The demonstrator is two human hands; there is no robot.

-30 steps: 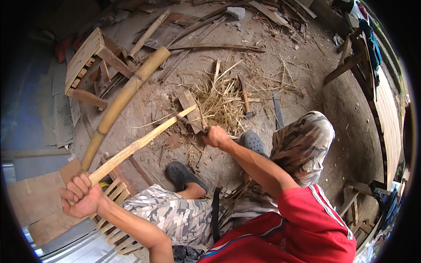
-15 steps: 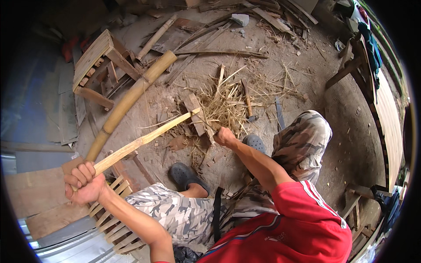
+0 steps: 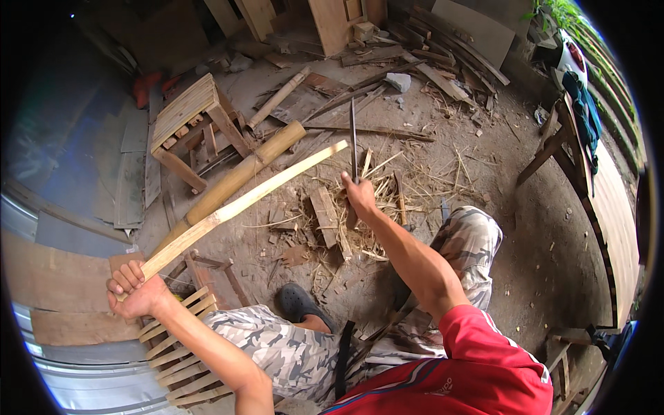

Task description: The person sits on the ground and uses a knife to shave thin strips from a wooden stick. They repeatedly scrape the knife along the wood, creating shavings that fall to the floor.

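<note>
My left hand (image 3: pixel 138 290) is closed round the lower end of a split bamboo strip (image 3: pixel 277 181), which slants up and to the right. The strip's pale far end hangs in the air above the floor. In my right hand (image 3: pixel 360 197) is a long knife (image 3: pixel 354 138), its narrow dark blade pointing up and seen nearly edge-on. The blade stands just right of the strip's tip, apart from it. Below lie a wooden block (image 3: pixel 324 216) and a heap of bamboo shavings (image 3: pixel 377 238). A hammer (image 3: pixel 400 194) rests among the shavings, partly hidden by my right arm.
A thick bamboo pole (image 3: pixel 238 176) lies beside a small slatted wooden stool (image 3: pixel 183 114) at the left. Slatted wood (image 3: pixel 187 370) sits by my left forearm. Scrap boards (image 3: pixel 443 86) and a pale stone (image 3: pixel 398 82) lie farther off. A wooden bench (image 3: pixel 612 200) stands at the right.
My right hand has risen away from the block, bringing the knife blade upright. The strip's far end has lifted up and to the right, off the block. The view has tilted upward.
</note>
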